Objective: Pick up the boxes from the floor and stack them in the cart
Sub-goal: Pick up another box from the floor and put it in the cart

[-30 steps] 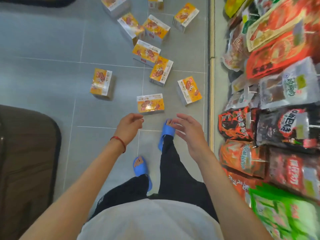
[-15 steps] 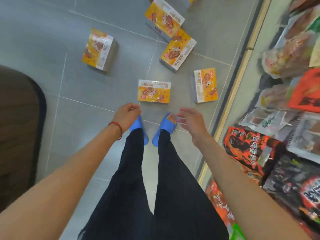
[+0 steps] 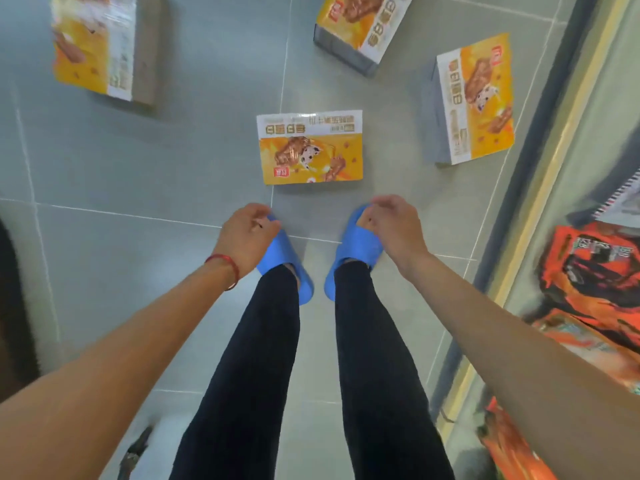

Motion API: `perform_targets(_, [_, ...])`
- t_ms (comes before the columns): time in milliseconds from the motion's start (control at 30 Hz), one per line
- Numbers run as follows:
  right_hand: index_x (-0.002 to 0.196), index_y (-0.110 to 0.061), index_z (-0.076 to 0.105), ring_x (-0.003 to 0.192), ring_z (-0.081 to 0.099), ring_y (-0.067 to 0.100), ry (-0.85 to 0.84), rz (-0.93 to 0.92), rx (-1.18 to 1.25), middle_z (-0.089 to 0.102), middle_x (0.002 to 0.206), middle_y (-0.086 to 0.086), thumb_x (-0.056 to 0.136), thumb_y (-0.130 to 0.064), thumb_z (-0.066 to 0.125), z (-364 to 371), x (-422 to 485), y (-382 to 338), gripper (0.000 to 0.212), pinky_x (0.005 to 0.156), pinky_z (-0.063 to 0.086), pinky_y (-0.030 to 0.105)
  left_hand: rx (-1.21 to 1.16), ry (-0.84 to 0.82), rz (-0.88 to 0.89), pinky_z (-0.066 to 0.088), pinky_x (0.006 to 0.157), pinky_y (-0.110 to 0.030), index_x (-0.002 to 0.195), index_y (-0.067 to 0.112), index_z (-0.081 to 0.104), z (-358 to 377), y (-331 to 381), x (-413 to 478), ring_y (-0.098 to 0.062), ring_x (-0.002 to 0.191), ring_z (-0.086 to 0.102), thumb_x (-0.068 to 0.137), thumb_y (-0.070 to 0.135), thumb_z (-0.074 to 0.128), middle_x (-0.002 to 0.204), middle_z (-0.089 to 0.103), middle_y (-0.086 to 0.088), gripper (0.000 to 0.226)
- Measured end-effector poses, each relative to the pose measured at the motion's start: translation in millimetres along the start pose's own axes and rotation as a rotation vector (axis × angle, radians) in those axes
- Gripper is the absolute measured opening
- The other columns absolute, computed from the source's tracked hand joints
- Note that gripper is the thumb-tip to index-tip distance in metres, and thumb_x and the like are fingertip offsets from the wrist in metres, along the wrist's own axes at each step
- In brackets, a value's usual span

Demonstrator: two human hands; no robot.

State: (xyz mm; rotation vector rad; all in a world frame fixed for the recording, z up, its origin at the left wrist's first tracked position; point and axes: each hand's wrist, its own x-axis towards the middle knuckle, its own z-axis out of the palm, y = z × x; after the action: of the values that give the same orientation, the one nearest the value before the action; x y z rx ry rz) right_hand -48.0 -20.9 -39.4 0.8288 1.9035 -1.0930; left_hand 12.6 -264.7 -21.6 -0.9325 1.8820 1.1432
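The fingers (image 3: 259, 218) of the left hand (image 3: 247, 237) hang loosely curled and hold nothing; those of the right hand (image 3: 394, 226) are bent the same slack way, also empty. Both arms stretch straight down from the bent-over person, backs of the hands up, wrists above the feet. Beneath the fingers lies the grey tiled floor (image 3: 173, 161), and off to the right of the right fingers runs a shelf edge (image 3: 550, 174) with orange snack packets (image 3: 595, 271) behind it. Just beyond the fingers, between the two hands, a yellow snack box (image 3: 310, 148) lies flat, untouched. A second box (image 3: 472, 102) lies farther out past the right fingers, a third box (image 3: 360, 26) beyond that, and a fourth box (image 3: 97, 46) well out past the left fingers. Directly under the hands are the blue slippers (image 3: 287, 261). A red cord bracelet (image 3: 227, 268) circles the left wrist.
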Motion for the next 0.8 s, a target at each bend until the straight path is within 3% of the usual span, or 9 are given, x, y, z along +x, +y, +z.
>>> perform_targets(67, [0.111,-0.025,0.062,0.098,0.071,0.028,0.027,-0.025,-0.024,0.074,0.108,0.013,0.085,-0.023,0.054,16,37,16,0.027,0.091,0.059,0.043,-0.022,0.076,0.000,0.046,0.098,-0.032,0.134,0.016,0.056,10,-14,42,-0.017,0.116,0.056,0.095,0.029,0.065,0.137,0.057,0.000,0.042])
perform_targets(167, [0.125,-0.018,0.059,0.089,0.068,0.028,0.079,-0.050,0.000,0.065,0.118,0.008,0.095,-0.023,0.059,32,91,34,0.030,0.059,0.055,0.026,-0.015,0.104,0.010,0.039,0.111,-0.037,0.146,0.018,0.045,21,-39,102,-0.022,0.133,0.049,0.095,0.041,0.062,0.149,0.049,-0.001,0.059])
perform_targets(200, [0.130,-0.015,0.058,0.090,0.065,0.023,0.082,-0.068,0.021,0.062,0.121,0.005,0.097,-0.024,0.061,38,108,40,0.034,0.061,0.053,0.023,0.011,0.091,0.028,0.037,0.114,-0.040,0.150,0.019,0.039,24,-49,122,-0.022,0.137,0.046,0.093,0.046,0.062,0.153,0.045,-0.002,0.067])
perform_targets(300, [0.142,-0.016,0.052,0.112,0.058,0.015,0.055,-0.122,0.071,0.056,0.130,-0.004,0.097,-0.029,0.067,55,150,55,0.050,0.089,0.047,0.021,-0.009,0.067,0.046,0.033,0.117,-0.039,0.156,0.019,0.024,34,-64,171,-0.021,0.143,0.039,0.090,0.052,0.065,0.160,0.035,-0.004,0.085])
perform_targets(367, [0.148,-0.018,0.048,0.122,0.057,0.011,0.048,-0.160,0.099,0.058,0.134,-0.007,0.096,-0.028,0.067,67,171,62,0.056,0.100,0.045,0.021,-0.100,0.075,0.072,0.038,0.114,-0.036,0.156,0.018,0.023,41,-66,197,-0.018,0.139,0.045,0.087,0.054,0.068,0.157,0.038,-0.003,0.090])
perform_targets(500, [0.133,-0.036,0.054,0.114,0.063,-0.002,0.071,-0.235,0.146,0.070,0.115,-0.025,0.092,-0.024,0.063,92,201,70,0.044,0.103,0.047,0.026,-0.205,0.153,0.158,0.047,0.084,-0.007,0.141,0.018,0.047,59,-65,232,0.013,0.100,0.062,0.090,0.040,0.070,0.126,0.066,0.007,0.059])
perform_targets(633, [0.129,-0.034,0.051,0.102,0.064,-0.006,0.112,-0.227,0.193,0.070,0.101,-0.031,0.087,-0.024,0.061,99,204,68,0.044,0.098,0.045,0.024,-0.271,0.209,0.163,0.051,0.101,-0.033,0.136,0.026,0.053,66,-59,235,-0.002,0.109,0.065,0.087,0.043,0.069,0.119,0.069,0.013,0.055])
perform_targets(700, [0.125,-0.033,0.056,0.101,0.065,-0.001,0.126,-0.206,0.203,0.072,0.104,-0.023,0.084,-0.027,0.064,94,198,62,0.042,0.096,0.047,0.027,-0.289,0.211,0.152,0.051,0.102,-0.043,0.135,0.028,0.055,62,-54,230,-0.010,0.111,0.066,0.083,0.048,0.070,0.119,0.070,0.011,0.057])
perform_targets(800, [0.118,-0.031,0.065,0.097,0.066,0.007,0.141,-0.197,0.217,0.074,0.107,-0.009,0.083,-0.037,0.070,83,182,44,0.035,0.095,0.052,0.032,-0.333,0.197,0.156,0.050,0.104,-0.045,0.140,0.033,0.051,52,-42,210,-0.015,0.115,0.066,0.083,0.047,0.071,0.123,0.069,0.009,0.061])
